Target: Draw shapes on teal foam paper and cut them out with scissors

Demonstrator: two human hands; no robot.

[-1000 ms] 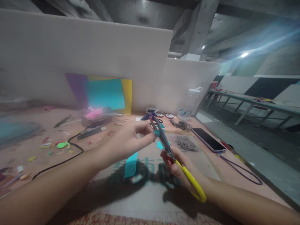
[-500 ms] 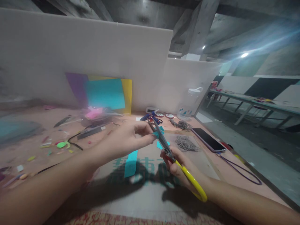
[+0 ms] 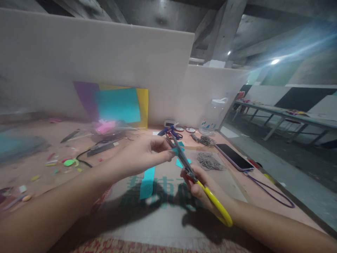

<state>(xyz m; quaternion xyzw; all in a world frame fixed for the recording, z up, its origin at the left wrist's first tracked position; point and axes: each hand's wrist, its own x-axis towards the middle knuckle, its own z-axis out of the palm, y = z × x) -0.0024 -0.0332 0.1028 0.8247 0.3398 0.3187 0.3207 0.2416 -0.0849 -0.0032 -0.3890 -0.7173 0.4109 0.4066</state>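
My right hand (image 3: 201, 184) grips yellow-handled scissors (image 3: 216, 203), their blades pointing up and away to the left. A small teal piece of paper (image 3: 174, 151) is pinched between the thumb and fingers of my left hand (image 3: 147, 151), right against the blades. Whether the blades bite into it I cannot tell. Beneath my hands a teal paper strip (image 3: 147, 184) lies on a translucent sheet printed with large green characters (image 3: 165, 189). Further teal scraps (image 3: 183, 162) rest just beyond the blades.
A bundle of grey cord (image 3: 209, 161) and a phone (image 3: 234, 157) with a strap lie to the right. A clear bottle (image 3: 212, 117) stands at the back. Coloured sheets (image 3: 118, 105) lean on the white partition (image 3: 100, 52). Small colourful bits (image 3: 68, 162) litter the left side.
Almost nothing differs. Both hands, the scissors and the small teal piece hold nearly the same place.
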